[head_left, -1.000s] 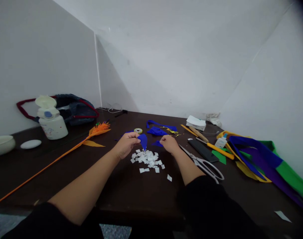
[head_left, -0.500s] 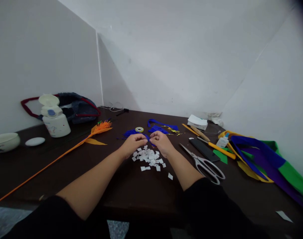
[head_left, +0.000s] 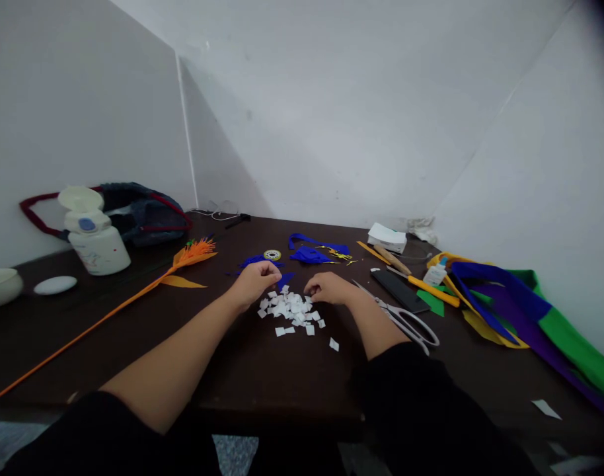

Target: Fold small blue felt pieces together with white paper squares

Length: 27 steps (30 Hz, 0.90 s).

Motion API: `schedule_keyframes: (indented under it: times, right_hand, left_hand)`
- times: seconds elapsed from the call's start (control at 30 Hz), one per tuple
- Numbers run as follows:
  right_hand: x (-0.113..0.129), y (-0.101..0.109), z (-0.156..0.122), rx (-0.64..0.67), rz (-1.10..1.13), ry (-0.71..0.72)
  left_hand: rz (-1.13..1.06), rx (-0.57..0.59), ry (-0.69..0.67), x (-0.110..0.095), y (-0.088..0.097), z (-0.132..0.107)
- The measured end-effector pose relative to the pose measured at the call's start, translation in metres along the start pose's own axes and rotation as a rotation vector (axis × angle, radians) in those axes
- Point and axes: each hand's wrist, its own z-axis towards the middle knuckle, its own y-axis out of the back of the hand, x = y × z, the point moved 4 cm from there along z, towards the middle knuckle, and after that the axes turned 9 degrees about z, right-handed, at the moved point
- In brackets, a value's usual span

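"What can't you make out?"

"The fingertips, mostly. The left hand [head_left: 252, 285] has its thumb and fingers drawn close together, but I can't tell whether anything is pinched there. The right hand [head_left: 330, 289] is curled with its palm turned away, so I can't tell whether its fingertips meet."

"Anything else hidden?"

"The scissors [head_left: 412, 324] lie partly behind the right forearm. The bowl [head_left: 0, 289] is cut by the left edge, as is the stem of the orange flower [head_left: 197, 250]. The left hand stands in front of part of the dark blue scraps [head_left: 254, 260]."

"And the blue piece [head_left: 285, 280]?"

"On the table [head_left: 269, 377], between the two hands: just beside the left fingertips, on their right, and a little apart from the right ones. Whether the left fingers touch it, I can't say."

"The white squares [head_left: 290, 308]?"

"Heaped in front of the blue piece, nearer the wearer. The right fingers are at the heap's right edge; touching or just above it, I can't tell."
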Motion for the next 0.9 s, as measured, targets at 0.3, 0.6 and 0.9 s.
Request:
schedule_keyframes:
  times: [0.3, 0.6, 0.9]
  right_hand:
    - [-0.011, -0.012, 0.009, -0.072, -0.134, 0.024]
    - [0.007, 0.005, -0.004, -0.422, 0.323, -0.064]
    - [0.032, 0.001, 0.001, -0.539, 0.363, 0.029]
  left_hand:
    - [-0.087, -0.052, -0.019, 0.002, 0.009, 0.003]
    - [0.185, -0.117, -0.06, -0.004, 0.008, 0.0]
    - [0.584, -0.148, -0.46, -0.038, -0.012, -0.017]
